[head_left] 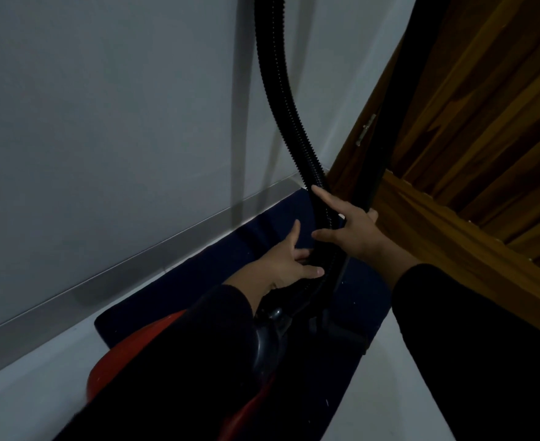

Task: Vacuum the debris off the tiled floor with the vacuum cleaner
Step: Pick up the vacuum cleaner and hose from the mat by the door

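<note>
Hose [281,100] top cut off by upper edge. Red vacuum body [119,361] mostly hidden under left sleeve [173,361]. Hose-to-body joint too dark to tell; floor debris too small.

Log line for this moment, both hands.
left hand: touching hose base | right hand: on hose | vacuum: on mat | phase: setup
</note>
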The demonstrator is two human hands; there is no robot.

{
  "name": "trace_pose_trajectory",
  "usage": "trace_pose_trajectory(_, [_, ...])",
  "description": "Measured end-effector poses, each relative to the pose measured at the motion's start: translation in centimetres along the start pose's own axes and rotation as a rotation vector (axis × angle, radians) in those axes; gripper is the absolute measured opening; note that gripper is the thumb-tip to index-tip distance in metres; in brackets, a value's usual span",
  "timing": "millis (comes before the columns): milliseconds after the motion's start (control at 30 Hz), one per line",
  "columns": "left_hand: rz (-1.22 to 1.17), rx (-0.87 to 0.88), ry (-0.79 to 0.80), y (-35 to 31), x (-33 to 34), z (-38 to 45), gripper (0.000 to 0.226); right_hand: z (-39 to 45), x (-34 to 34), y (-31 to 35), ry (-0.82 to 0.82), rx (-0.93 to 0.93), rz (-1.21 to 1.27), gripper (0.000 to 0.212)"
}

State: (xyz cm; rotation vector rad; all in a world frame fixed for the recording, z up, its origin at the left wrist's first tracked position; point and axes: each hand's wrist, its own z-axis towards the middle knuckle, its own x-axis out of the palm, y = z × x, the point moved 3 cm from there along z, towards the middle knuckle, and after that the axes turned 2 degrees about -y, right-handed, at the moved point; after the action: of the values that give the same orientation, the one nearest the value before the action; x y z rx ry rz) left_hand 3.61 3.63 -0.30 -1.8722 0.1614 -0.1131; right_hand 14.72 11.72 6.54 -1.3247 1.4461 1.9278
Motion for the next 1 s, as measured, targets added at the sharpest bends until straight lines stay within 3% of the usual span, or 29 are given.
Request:
trace_pose_trajectory(233, [0.273,0.092,0.155,1.0,-2.8,-8.3,0.091,-1.8,-0.4,1.1,0.045,0.035,0.031,0.074])
trace_pose_trajectory(400, [0.412,0.096,-0.040,2.7,-4.6,-14.5,0.068,-3.0,-0.4,1.8,0.052,0.057,0.018,0.075])
trace_pose_trajectory(533, [0.271,0.072,-0.080,4.8,-4.1,-18.0,0.051,-4.1,-0.6,2.3,0.029,0.068,0.053,0.074])
trace_pose_trajectory(1000, [0.071,-0.017,-0.163,4.4,0.0,-16.4,0.045,-6.1,-0.4,1.5,-0.086,-0.007,-0.067,0.065])
